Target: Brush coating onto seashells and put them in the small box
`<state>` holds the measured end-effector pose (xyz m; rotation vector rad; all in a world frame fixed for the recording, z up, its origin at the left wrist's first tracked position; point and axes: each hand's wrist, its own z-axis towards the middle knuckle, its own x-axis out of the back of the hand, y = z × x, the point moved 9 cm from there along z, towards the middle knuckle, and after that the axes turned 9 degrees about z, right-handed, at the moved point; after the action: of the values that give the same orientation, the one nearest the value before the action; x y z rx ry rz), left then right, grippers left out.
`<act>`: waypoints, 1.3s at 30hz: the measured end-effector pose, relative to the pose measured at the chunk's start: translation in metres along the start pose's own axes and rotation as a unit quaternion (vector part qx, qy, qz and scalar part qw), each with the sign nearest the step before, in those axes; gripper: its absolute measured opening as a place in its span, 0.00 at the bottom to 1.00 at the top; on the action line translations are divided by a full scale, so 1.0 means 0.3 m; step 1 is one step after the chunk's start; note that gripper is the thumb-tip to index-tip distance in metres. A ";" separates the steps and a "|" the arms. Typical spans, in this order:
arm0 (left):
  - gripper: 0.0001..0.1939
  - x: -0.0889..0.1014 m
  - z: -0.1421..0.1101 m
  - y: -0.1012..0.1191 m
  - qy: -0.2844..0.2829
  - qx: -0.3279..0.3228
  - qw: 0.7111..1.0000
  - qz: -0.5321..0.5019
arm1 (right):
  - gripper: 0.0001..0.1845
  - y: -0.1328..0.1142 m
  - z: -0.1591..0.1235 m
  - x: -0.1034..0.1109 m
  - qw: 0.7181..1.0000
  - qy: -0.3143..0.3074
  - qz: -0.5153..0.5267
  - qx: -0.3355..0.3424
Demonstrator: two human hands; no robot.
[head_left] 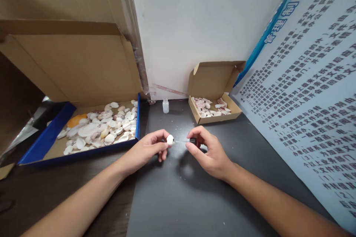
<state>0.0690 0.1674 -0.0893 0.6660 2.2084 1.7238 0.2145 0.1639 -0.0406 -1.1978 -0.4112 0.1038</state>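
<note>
pinching a rounded, ribbed white shell point(170, 140) in the left hand point(148, 148)

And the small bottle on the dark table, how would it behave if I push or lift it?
The small bottle stands upright and looks taller than wide, so a push near its top might tip it. No cap shows on it, so its whitish-looking contents could spill. It looks small, so it is probably light.

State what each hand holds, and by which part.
The left hand holds a small white ribbed shell by its edge; the right hand, a thin translucent applicator by its black cap.
</note>
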 end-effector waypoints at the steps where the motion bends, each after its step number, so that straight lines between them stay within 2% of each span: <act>1: 0.08 0.000 0.000 0.000 0.000 -0.001 1.000 -0.004 | 0.06 -0.003 -0.001 -0.005 1.000 -0.008 0.005 0.003; 7: 0.07 0.001 -0.004 0.008 0.000 -0.004 0.999 -0.044 | 0.05 0.005 0.003 0.015 0.999 0.028 -0.014 -0.007; 12: 0.09 0.002 -0.008 0.013 0.003 -0.004 0.999 -0.050 | 0.05 -0.002 -0.001 0.002 1.000 0.006 0.001 0.008; 17: 0.10 0.003 -0.009 0.012 0.004 -0.003 0.999 -0.044 | 0.05 0.007 -0.002 0.014 0.999 0.031 -0.020 -0.010; 23: 0.10 0.005 -0.005 0.010 0.006 -0.006 1.000 -0.023 | 0.05 -0.006 0.000 0.002 1.000 0.004 -0.006 0.012; 32: 0.12 0.002 -0.008 0.016 0.006 -0.004 1.000 -0.019 | 0.05 0.009 0.000 0.011 0.999 0.028 -0.024 -0.005; 39: 0.13 0.001 -0.009 0.021 0.018 -0.003 1.000 0.001 | 0.04 -0.007 -0.005 -0.001 1.000 -0.004 -0.012 0.014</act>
<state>0.0686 0.1665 -0.0827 0.6406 2.2251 1.7568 0.2145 0.1618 -0.0391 -1.1652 -0.4301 0.0922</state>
